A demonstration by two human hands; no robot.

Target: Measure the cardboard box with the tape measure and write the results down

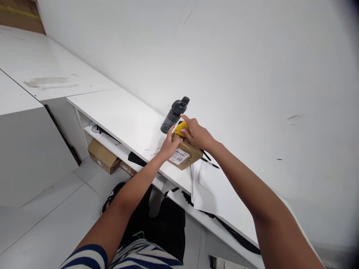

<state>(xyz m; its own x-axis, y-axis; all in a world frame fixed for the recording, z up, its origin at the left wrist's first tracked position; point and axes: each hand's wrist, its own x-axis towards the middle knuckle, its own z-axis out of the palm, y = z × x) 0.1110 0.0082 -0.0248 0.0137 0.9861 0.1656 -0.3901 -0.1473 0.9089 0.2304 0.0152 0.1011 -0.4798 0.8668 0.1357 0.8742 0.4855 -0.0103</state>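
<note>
A small brown cardboard box with a white printed label sits on the narrow white shelf top. My right hand is closed around a yellow utility knife, held over the upper side of the box. Fingers cover part of the tool, and its blade cannot be made out. My left hand grips the box at its left upper edge, thumb and fingers close to the knife. Right behind both hands stands a dark translucent bottle with a black cap.
White paper sheets and a black pen lie right of the box. A wall rises behind the shelf top. Below are a lower shelf with black items and another cardboard box on the floor. A white cabinet stands left.
</note>
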